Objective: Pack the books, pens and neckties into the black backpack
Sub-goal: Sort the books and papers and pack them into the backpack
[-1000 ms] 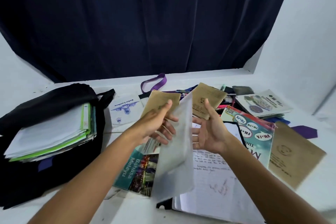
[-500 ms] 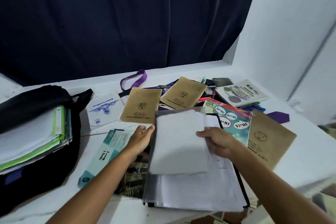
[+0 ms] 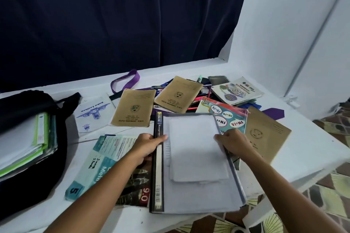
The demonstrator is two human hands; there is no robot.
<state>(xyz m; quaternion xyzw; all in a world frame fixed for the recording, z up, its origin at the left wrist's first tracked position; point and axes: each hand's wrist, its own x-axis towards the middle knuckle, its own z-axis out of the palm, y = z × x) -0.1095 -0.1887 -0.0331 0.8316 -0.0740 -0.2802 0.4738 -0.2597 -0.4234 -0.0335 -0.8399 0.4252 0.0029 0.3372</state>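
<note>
Head view: left hand (image 3: 146,146) and right hand (image 3: 233,142) pinching folder (image 3: 198,191) side edges.

A clear folder (image 3: 197,195) of white papers (image 3: 195,147) is held at both edges on a cluttered white table (image 3: 312,149).

The black spine is gripped by the left hand (image 3: 146,146), while the opposite edge is held by the right hand (image 3: 232,142). Well to the left of the left hand, a black backpack (image 3: 36,181) is seen lying open with books inside. A teal textbook (image 3: 94,164) lies under the left forearm. Beyond the hands, brown exercise books (image 3: 133,109), pens (image 3: 197,98) and a purple necktie (image 3: 126,79) are scattered.
</note>
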